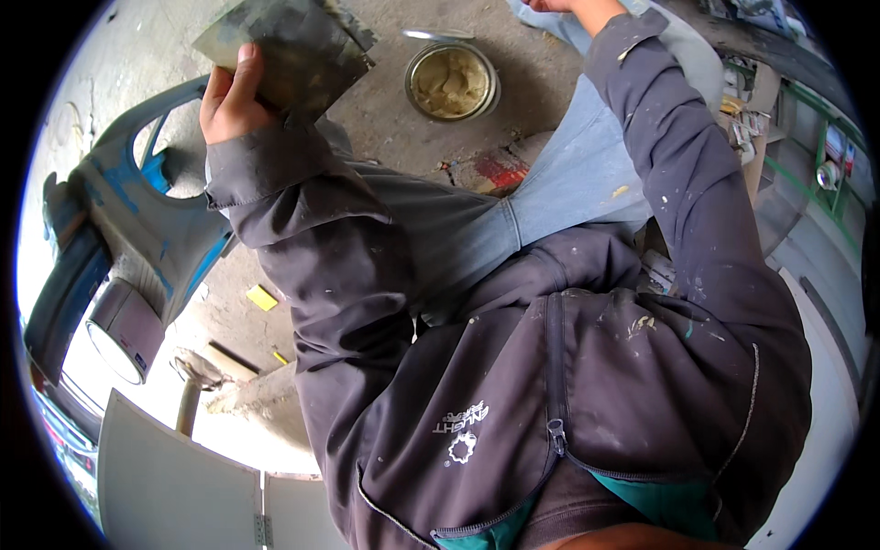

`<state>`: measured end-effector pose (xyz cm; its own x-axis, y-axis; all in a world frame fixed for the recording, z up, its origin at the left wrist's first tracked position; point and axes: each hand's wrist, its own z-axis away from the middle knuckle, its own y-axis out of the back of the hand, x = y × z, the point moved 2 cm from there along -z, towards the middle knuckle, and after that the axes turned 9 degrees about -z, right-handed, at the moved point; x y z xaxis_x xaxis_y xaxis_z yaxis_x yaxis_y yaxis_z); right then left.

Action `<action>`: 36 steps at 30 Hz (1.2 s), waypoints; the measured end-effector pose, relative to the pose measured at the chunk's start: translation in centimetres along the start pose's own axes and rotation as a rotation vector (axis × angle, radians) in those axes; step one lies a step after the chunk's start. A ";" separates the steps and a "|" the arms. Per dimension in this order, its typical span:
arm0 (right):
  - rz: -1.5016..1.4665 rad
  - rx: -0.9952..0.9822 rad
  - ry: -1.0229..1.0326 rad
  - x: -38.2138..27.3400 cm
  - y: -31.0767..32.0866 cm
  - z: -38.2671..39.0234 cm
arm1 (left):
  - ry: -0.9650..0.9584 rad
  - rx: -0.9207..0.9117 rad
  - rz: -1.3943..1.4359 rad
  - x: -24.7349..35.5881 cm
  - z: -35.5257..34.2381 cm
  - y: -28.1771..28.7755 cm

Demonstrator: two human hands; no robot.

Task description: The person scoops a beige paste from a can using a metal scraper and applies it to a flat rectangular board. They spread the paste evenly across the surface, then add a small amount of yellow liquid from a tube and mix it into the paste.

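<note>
My left hand (pixel 236 103) grips a flat square board (pixel 312 55), thumb on top and fingers at its left edge. The board's face is grey-green with darker smears. To its right, an opened round tin (pixel 496 90) stands on the floor, filled with beige paste (pixel 447 84). A shiny lid (pixel 440 34) shows at the tin's far rim. At the upper edge, my right hand (pixel 553 5) is mostly cut off. Its visible fingers look curled, and what they hold is outside the picture.
A grey car body panel (pixel 137 211) with blue patches stands left, beside a lidded can (pixel 128 330). A yellow piece (pixel 262 297) lies on the concrete floor. Red paint stains (pixel 500 171) mark the ground near my legs. Green-framed shelving (pixel 816 165) is at right.
</note>
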<state>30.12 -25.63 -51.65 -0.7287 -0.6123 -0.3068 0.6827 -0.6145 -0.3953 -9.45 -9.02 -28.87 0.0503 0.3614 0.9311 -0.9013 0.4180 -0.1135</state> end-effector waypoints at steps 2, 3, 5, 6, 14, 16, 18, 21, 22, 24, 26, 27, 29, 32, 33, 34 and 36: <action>0.086 -0.153 -0.152 -4.2 -3.2 7.9 | -0.015 -0.020 -0.031 -0.9 -0.3 0.0; 0.198 -0.010 -0.015 -5.3 -4.8 12.4 | -0.008 -0.030 0.004 -0.8 -0.2 -0.6; 0.422 0.264 0.251 -6.7 -7.8 19.1 | -0.008 -0.051 0.023 -0.6 0.0 -0.8; 0.791 0.359 0.456 -7.7 -6.4 20.8 | -0.003 -0.062 0.031 -0.6 -0.1 -0.9; 2.068 1.086 0.684 4.0 -6.7 30.6 | -0.104 -0.109 -0.079 -1.9 -0.5 0.6; 2.037 1.122 0.554 6.2 -8.5 32.2 | -0.117 -0.127 -0.081 -2.4 -0.6 0.6; 2.027 1.141 0.580 7.2 -9.4 33.6 | -0.125 -0.119 -0.115 -2.2 -0.6 0.6; 2.023 1.099 0.730 10.4 -9.7 35.3 | -0.118 -0.068 -0.140 -1.1 0.6 0.5; 2.039 1.076 0.753 11.5 -9.6 35.9 | -0.133 -0.070 -0.113 -1.0 0.6 0.1; 2.059 1.015 0.800 13.5 -9.1 37.1 | -0.156 -0.072 -0.072 -1.0 0.9 -0.4; 2.010 1.011 0.666 13.6 -9.2 38.6 | -0.156 -0.068 -0.138 -1.2 0.7 0.3; 1.946 1.010 0.521 12.7 -9.4 39.8 | -0.156 -0.060 -0.170 -1.3 0.6 0.6; 1.800 1.111 0.245 11.9 -8.7 40.4 | -0.161 -0.053 -0.138 -1.4 0.8 0.9; 1.655 0.866 0.488 14.6 -5.0 37.4 | -0.169 -0.039 -0.117 -1.7 0.6 -0.3; 1.678 0.890 0.462 14.4 -4.8 36.9 | -0.174 -0.015 -0.159 -1.7 0.6 -0.6; 1.701 0.903 0.443 13.4 -6.5 37.0 | -0.179 0.018 -0.209 -1.5 0.8 -0.4; 1.668 0.918 0.511 12.4 -9.2 37.2 | -0.192 0.003 -0.184 -1.1 1.6 -0.8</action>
<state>16.78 -46.07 -19.58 0.7275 -0.6815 -0.0799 0.2825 0.1913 0.9400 -9.44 -11.07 -29.27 0.1313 0.1148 0.9847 -0.8860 0.4591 0.0646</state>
